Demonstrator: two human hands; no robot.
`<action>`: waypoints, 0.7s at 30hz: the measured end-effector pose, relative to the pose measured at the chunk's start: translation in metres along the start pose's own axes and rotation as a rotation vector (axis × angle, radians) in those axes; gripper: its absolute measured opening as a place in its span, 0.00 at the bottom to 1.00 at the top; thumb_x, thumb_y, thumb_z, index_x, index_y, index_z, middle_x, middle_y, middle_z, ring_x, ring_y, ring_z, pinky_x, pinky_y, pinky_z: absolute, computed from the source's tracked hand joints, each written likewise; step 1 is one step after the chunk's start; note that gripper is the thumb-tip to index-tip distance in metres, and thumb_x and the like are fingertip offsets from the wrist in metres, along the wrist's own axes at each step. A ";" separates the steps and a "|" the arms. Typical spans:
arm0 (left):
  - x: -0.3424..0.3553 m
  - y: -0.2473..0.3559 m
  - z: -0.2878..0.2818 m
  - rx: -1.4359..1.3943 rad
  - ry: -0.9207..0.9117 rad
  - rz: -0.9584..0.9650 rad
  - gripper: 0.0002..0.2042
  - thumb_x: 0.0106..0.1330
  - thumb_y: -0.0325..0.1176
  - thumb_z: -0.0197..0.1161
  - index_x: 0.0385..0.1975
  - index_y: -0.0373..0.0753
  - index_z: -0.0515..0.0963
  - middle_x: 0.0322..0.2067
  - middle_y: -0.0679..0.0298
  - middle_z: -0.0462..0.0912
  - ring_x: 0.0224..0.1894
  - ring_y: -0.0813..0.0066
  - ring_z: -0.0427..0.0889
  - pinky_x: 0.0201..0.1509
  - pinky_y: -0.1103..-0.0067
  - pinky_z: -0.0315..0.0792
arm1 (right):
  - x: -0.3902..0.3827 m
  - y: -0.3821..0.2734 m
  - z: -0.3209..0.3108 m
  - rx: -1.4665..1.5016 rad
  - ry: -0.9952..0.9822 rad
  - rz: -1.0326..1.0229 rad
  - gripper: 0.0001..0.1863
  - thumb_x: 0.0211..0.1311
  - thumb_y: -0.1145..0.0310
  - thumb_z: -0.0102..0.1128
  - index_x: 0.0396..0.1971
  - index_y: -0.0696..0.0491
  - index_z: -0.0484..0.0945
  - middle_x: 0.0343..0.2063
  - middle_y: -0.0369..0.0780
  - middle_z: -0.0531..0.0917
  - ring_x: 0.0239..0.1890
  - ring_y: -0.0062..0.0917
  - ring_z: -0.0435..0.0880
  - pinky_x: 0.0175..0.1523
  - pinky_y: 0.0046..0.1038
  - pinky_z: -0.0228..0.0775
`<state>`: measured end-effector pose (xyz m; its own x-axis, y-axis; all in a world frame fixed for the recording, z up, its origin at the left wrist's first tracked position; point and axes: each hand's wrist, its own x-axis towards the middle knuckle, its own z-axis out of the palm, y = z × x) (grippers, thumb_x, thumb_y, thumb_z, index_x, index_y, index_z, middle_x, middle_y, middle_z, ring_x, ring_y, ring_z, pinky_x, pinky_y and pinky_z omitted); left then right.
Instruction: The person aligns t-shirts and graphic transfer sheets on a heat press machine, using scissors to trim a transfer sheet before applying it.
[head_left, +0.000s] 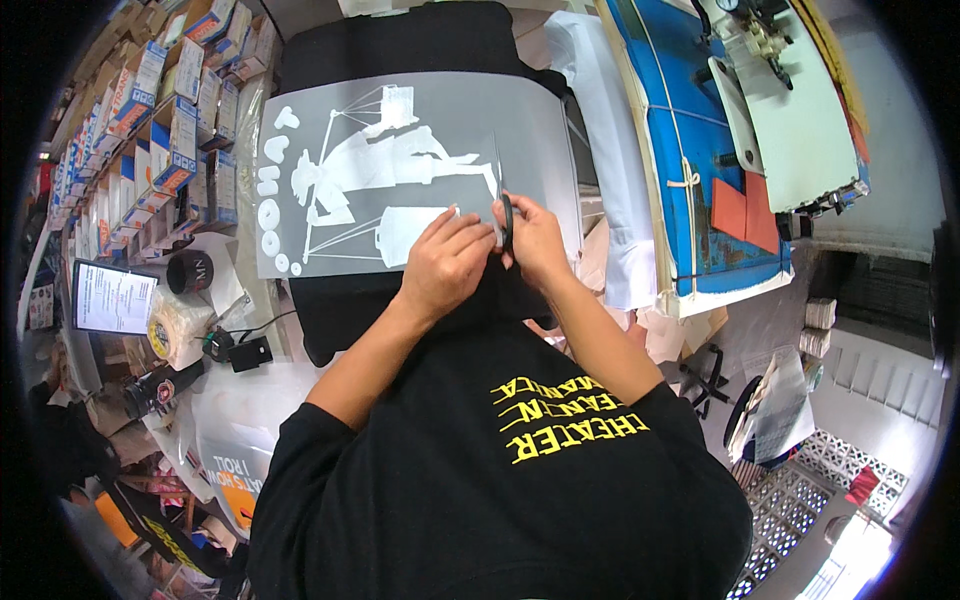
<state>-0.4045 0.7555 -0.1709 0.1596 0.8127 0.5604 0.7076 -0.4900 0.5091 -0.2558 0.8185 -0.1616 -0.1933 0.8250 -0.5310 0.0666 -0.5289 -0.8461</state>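
A translucent grey transfer sheet (520, 120) with a white figure design (370, 160) lies on a black garment (440, 40) spread over the work surface. My left hand (445, 262) presses flat on the sheet's near edge, over a white patch of the design. My right hand (535, 240) grips black-handled scissors (506, 215); their blade points away along a cut in the sheet, up its right part. Both forearms come in from below, over my black shirt with yellow lettering.
Shelves of boxed goods (150, 110) line the left. A tablet screen (112, 298), tape rolls (172, 330) and a black cup (190, 272) sit at the left edge. A blue padded board (700, 150) with an orange piece (745, 210) and a sewing machine (760, 40) stand to the right.
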 end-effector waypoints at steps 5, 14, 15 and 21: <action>-0.009 0.010 -0.016 -0.008 0.003 0.001 0.09 0.53 0.23 0.68 0.34 0.37 0.82 0.39 0.62 0.86 0.48 0.62 0.84 0.60 0.62 0.74 | 0.047 -0.024 0.009 0.029 0.010 -0.052 0.18 0.66 0.60 0.64 0.47 0.59 0.79 0.18 0.31 0.75 0.13 0.15 0.70 0.14 0.20 0.58; -0.027 -0.003 -0.028 0.382 -0.173 -0.677 0.34 0.64 0.60 0.58 0.60 0.39 0.71 0.63 0.50 0.63 0.69 0.48 0.56 0.71 0.39 0.37 | 0.073 -0.029 0.002 -0.038 0.097 -0.123 0.27 0.68 0.61 0.62 0.62 0.57 0.69 0.26 0.35 0.77 0.21 0.17 0.76 0.18 0.21 0.67; -0.029 -0.017 -0.031 0.385 -0.172 -0.620 0.33 0.64 0.60 0.58 0.59 0.38 0.72 0.62 0.51 0.64 0.69 0.48 0.56 0.71 0.38 0.37 | 0.071 -0.028 -0.009 -0.052 0.129 -0.166 0.28 0.68 0.62 0.62 0.64 0.56 0.68 0.26 0.35 0.77 0.21 0.17 0.77 0.20 0.21 0.70; -0.020 -0.090 -0.077 0.526 -0.281 -0.351 0.30 0.61 0.58 0.61 0.53 0.38 0.77 0.65 0.61 0.68 0.74 0.50 0.51 0.70 0.35 0.31 | 0.004 -0.012 -0.068 -0.052 -0.085 -0.091 0.22 0.70 0.66 0.58 0.61 0.53 0.71 0.30 0.37 0.79 0.27 0.20 0.81 0.27 0.22 0.75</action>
<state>-0.5247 0.7594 -0.1777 -0.0178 0.9809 0.1939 0.9784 -0.0228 0.2053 -0.1911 0.8416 -0.1573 -0.2832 0.8480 -0.4479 0.0954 -0.4398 -0.8930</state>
